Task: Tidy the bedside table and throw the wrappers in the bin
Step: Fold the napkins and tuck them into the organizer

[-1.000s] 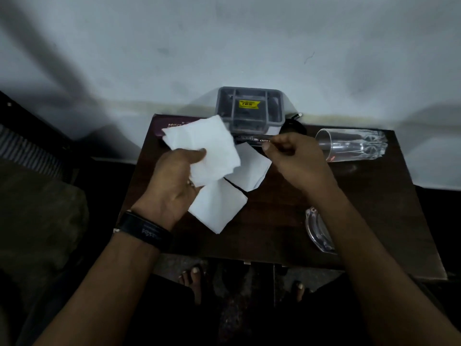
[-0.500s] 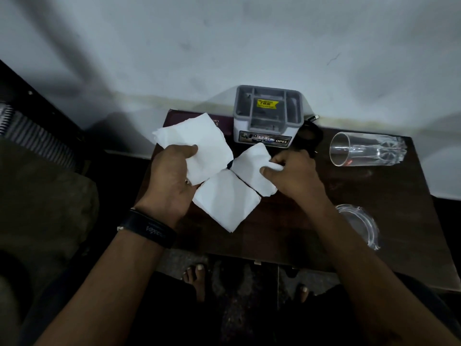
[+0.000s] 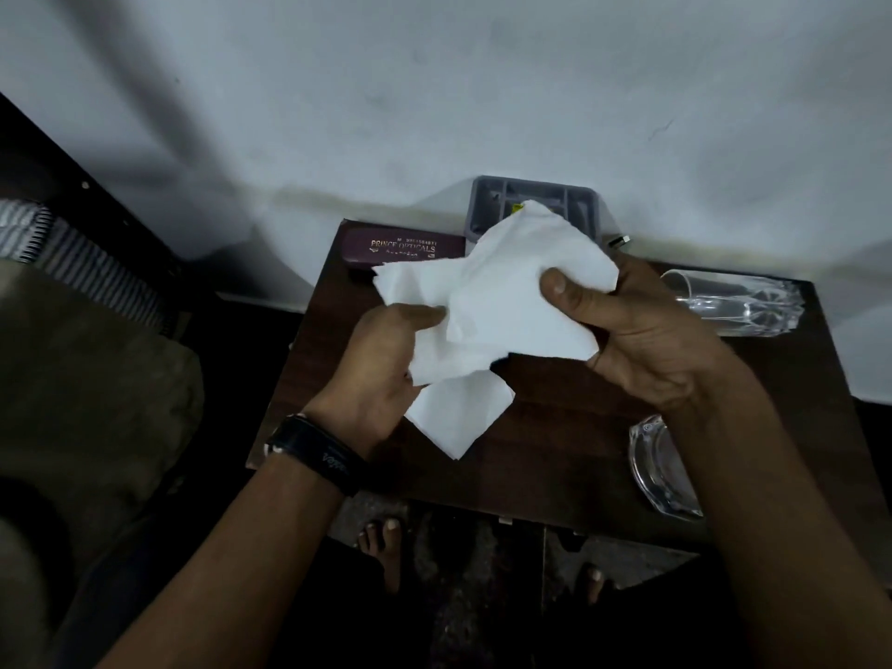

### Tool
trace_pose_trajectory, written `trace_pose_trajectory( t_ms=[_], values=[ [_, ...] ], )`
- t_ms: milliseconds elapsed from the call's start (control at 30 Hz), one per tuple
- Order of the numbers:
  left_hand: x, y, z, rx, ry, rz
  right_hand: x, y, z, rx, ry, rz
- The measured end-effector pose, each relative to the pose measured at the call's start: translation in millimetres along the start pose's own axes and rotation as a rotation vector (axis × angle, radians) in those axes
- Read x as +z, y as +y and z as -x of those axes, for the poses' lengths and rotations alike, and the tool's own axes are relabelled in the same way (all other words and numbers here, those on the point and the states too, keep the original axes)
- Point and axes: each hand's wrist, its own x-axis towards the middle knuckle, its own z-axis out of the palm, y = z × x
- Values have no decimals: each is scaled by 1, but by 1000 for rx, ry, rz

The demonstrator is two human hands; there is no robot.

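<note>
Over the dark wooden bedside table (image 3: 555,456) I hold white paper tissues. My left hand (image 3: 381,374) pinches one tissue (image 3: 425,287) with another square tissue (image 3: 458,412) hanging under it. My right hand (image 3: 642,330) grips a third tissue (image 3: 521,292) by its right edge, thumb on top, and lays it over the left hand's sheets. All sheets are lifted off the table and overlap each other.
A maroon spectacle case (image 3: 400,246) lies at the table's back left. A grey compartment box (image 3: 487,205) stands against the wall, partly hidden by tissue. A clear drinking glass (image 3: 738,301) lies on its side at right. A glass ashtray (image 3: 661,470) sits near the front right.
My right hand has picked its tissue up off the table and carried it left, over the sheets in my left hand. The left hand has kept its grip.
</note>
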Motion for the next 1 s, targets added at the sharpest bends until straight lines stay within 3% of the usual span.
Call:
trace_pose_trajectory(
  t_ms=[133,233,367,600,733,867,1000],
  values=[
    [9,-11,9,36,-178,-50,4,5,-5,25,-53,77],
    [13,-11,8,25,-251,-9,0,12,-13,24,8,367],
    [14,-9,3,-42,-224,-63,-7,14,-17,4,107,551],
    [18,-7,5,-107,-181,52,-15,18,-20,-27,60,732],
    [24,0,11,-132,-297,119,-17,23,-24,-61,81,852],
    [21,-10,7,41,-87,-276,-11,30,-24,-119,95,927],
    [3,-3,-2,176,112,-95,-6,24,-23,-101,280,840]
  ],
)
